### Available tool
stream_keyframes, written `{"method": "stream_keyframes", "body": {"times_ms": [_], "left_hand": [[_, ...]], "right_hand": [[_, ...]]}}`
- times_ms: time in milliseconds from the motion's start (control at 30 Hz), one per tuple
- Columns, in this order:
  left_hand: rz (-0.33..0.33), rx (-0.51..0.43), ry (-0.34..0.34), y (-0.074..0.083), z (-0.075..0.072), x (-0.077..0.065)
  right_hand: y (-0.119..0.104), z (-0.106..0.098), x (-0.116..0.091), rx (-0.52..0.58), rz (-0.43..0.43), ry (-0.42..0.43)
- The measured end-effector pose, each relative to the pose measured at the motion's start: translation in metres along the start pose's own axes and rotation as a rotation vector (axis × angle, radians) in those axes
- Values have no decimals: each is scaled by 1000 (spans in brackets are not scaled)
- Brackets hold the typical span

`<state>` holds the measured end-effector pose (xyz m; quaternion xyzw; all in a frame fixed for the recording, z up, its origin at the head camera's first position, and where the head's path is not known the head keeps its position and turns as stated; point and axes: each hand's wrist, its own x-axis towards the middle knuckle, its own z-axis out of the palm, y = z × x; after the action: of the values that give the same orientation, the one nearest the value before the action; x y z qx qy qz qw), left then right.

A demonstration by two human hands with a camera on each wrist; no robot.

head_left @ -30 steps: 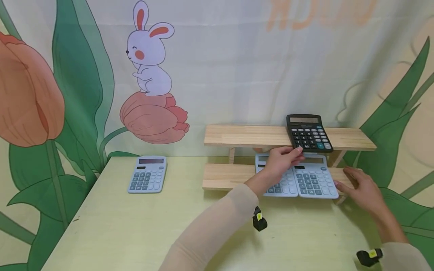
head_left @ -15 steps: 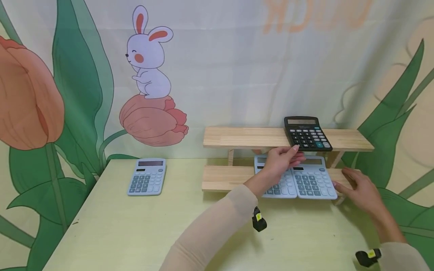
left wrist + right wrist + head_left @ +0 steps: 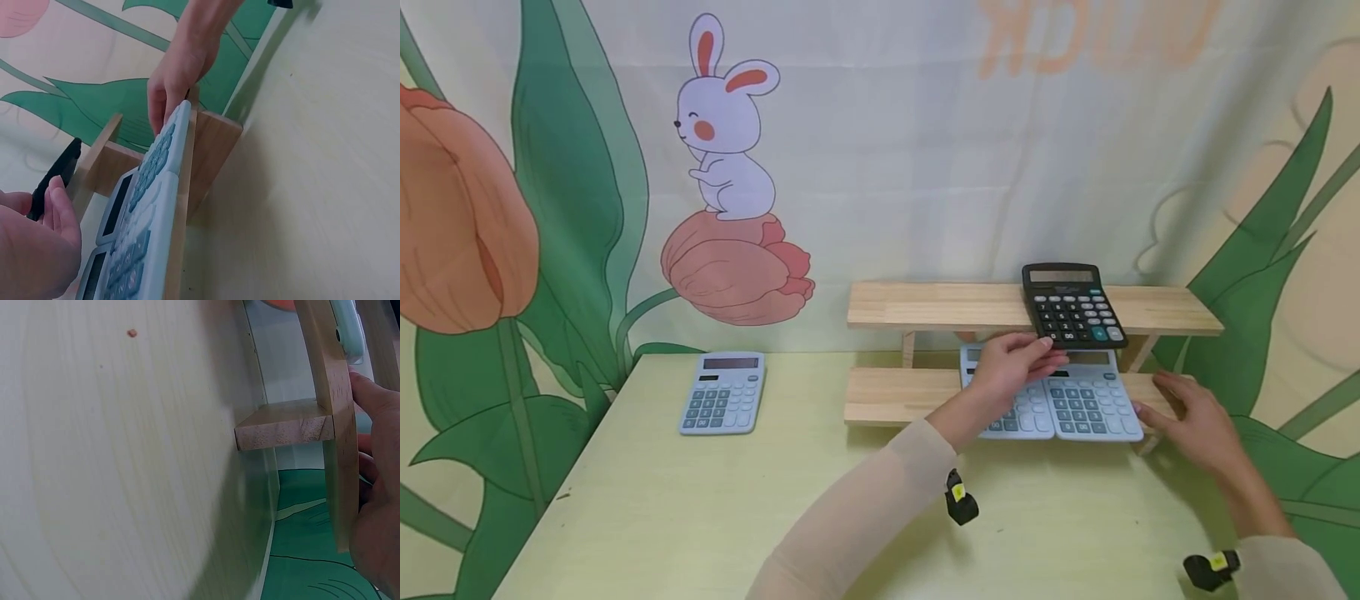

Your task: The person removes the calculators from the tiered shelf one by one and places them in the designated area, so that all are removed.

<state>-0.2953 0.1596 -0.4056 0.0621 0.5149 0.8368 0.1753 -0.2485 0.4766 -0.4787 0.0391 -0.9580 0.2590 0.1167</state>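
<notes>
My left hand (image 3: pixel 1011 367) pinches the lower left edge of a black calculator (image 3: pixel 1075 304), thumb on top and fingers beneath. The calculator tilts in front of the upper shelf board and overlaps it in the head view. Below, two light-blue calculators lean side by side on the lower board; my left hand partly hides the left one (image 3: pixel 1033 408), while the right one (image 3: pixel 1093 408) shows nearly whole. My right hand (image 3: pixel 1202 421) rests at the right end of the lower board (image 3: pixel 344 444), its thumb at the right calculator's edge and its fingers loosely bent.
A third light-blue calculator (image 3: pixel 722 392) lies at the back left of the pale table (image 3: pixel 700 517). The two-tier wooden shelf (image 3: pixel 910 304) stands along the back edge, before a printed curtain (image 3: pixel 910 167) with a rabbit and tulips.
My left hand and the black calculator have come slightly down and toward me, so the calculator's lower edge overlaps the blue one more. The right hand stays at the shelf end.
</notes>
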Motion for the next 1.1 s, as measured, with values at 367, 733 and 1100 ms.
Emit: {"method": "stream_keyframes", "body": {"times_ms": [367, 733, 1100], "left_hand": [[30, 70, -12, 13, -27, -28], [21, 33, -13, 30, -30, -26], [-31, -45, 111, 25, -19, -15]], "right_hand": [[-1, -3, -1, -9, 12, -12], [-5, -15, 11, -24, 3, -12], [-1, -3, 2, -11, 5, -29]]}}
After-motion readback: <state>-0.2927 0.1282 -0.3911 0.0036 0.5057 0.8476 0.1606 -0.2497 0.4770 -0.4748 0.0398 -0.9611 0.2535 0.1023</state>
